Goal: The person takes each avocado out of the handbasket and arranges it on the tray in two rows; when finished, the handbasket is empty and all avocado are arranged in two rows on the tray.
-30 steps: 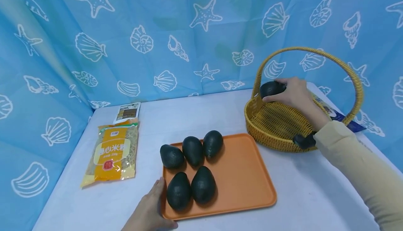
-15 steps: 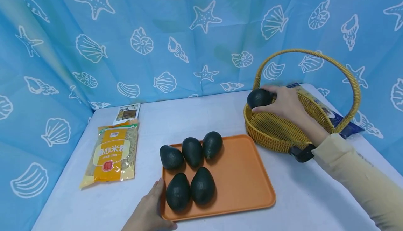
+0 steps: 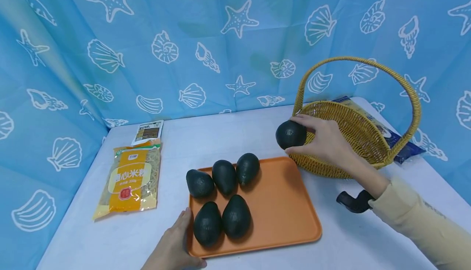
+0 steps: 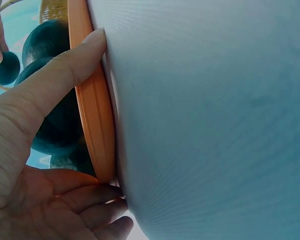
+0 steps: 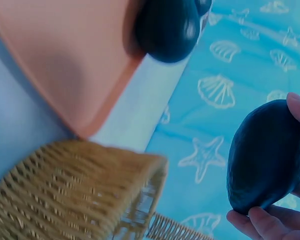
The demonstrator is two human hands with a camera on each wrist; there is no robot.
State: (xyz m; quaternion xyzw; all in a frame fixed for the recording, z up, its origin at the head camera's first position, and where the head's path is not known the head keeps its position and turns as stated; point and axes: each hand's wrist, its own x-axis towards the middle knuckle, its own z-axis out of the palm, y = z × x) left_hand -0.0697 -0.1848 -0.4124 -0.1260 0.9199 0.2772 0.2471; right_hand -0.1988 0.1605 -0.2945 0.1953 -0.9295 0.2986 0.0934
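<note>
My right hand point(image 3: 324, 141) pinches a dark green avocado point(image 3: 290, 135) between thumb and fingers, in the air between the wicker basket point(image 3: 316, 169) and the orange tray point(image 3: 283, 204). In the right wrist view, fingertips press both ends of this avocado point(image 5: 267, 155). My left hand point(image 3: 174, 241) holds the tray's near left corner. The left wrist view has its thumb point(image 4: 65, 72) against the tray wall point(image 4: 97, 120) and the fingers around the corner. Several avocados lie on the tray's left half, among them a front one point(image 3: 237, 217) and a back one point(image 3: 248, 168).
The basket's tall arched handle point(image 3: 401, 77) rises at the right. Behind it lies a dark blue packet point(image 3: 406, 149). A yellow noodle bag point(image 3: 128, 180) and a small white pouch point(image 3: 148, 132) lie at the left. A blue shell-patterned curtain point(image 3: 206, 24) hangs behind the table.
My right hand has carried the avocado out of the basket, leftward and toward me over the rim. The left hand and the tray have stayed put.
</note>
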